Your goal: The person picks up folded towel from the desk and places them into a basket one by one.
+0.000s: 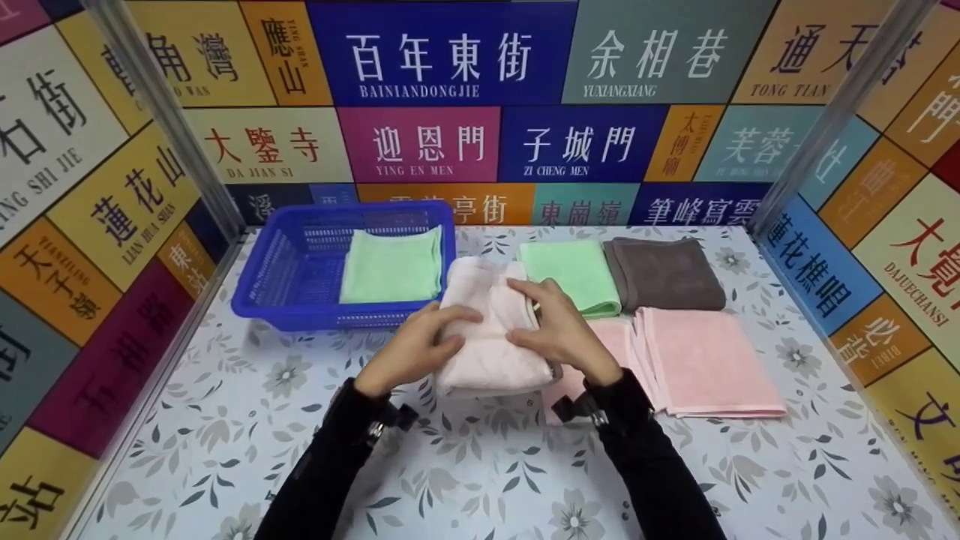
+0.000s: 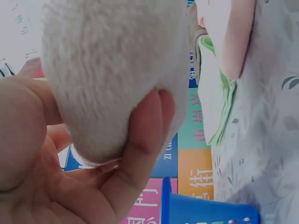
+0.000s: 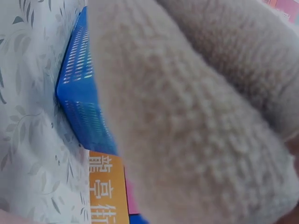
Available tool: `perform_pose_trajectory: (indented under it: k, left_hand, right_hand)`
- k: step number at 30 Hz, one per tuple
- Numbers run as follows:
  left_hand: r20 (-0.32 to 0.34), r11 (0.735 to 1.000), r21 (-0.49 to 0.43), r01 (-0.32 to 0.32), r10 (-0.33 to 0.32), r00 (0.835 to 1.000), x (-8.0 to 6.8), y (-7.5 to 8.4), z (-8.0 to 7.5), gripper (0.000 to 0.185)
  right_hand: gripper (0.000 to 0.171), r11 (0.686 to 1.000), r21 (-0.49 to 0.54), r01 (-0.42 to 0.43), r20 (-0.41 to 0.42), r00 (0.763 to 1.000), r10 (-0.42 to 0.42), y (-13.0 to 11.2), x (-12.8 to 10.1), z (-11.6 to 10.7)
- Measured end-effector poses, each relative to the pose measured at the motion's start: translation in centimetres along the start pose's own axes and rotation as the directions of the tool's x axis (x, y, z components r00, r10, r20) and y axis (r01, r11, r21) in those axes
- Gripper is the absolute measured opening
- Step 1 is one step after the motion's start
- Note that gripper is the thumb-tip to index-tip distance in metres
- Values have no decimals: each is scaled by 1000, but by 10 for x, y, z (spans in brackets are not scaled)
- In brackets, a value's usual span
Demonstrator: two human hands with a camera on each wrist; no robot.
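Observation:
A pale pink folded towel (image 1: 491, 367) is raised off the table between both hands. My left hand (image 1: 411, 343) grips its left side, and in the left wrist view the thumb and fingers pinch the thick fluffy fold (image 2: 107, 70). On the opposite side, my right hand (image 1: 561, 328) holds the towel with thumb and fingers curled at its edge. In the right wrist view the pile of the towel (image 3: 187, 126) fills most of the picture and hides nearly all of that hand.
A blue basket (image 1: 289, 319) stands at back left with a light green folded towel (image 1: 391, 266) inside. To the right lie another green towel (image 1: 574, 270), a grey-brown towel (image 1: 667, 274) and a pink towel (image 1: 712, 364). A second pink one (image 1: 619, 341) is partly behind my right arm.

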State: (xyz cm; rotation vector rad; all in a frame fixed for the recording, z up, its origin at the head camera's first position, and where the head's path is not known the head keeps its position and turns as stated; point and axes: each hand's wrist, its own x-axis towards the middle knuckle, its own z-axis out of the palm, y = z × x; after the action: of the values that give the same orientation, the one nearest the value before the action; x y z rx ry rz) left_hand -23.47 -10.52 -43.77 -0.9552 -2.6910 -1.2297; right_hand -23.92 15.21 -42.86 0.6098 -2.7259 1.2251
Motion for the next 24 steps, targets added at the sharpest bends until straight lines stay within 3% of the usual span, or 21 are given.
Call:
perform_pose_trajectory:
  k: [7,13,18,24]
  left_hand:
    - [-75,999,-31,39,-41,996,5,-5,-13,49]
    - [-198,995,-98,-6,-14,980,17,-22,-27,53]
    - [-316,993,-115,-20,-17,948,22,-38,-44,50]
    - [-449,994,-109,-8,-42,893,29,-58,-59,36]
  right_hand:
    - [76,999,41,22,-60,998,-19,-9,17,4]
    - [78,998,61,18,-103,995,-12,-20,49,5]
    - [79,998,63,20,-113,993,-12,-28,78,14]
    - [77,996,86,20,-113,994,-11,-36,111,27]
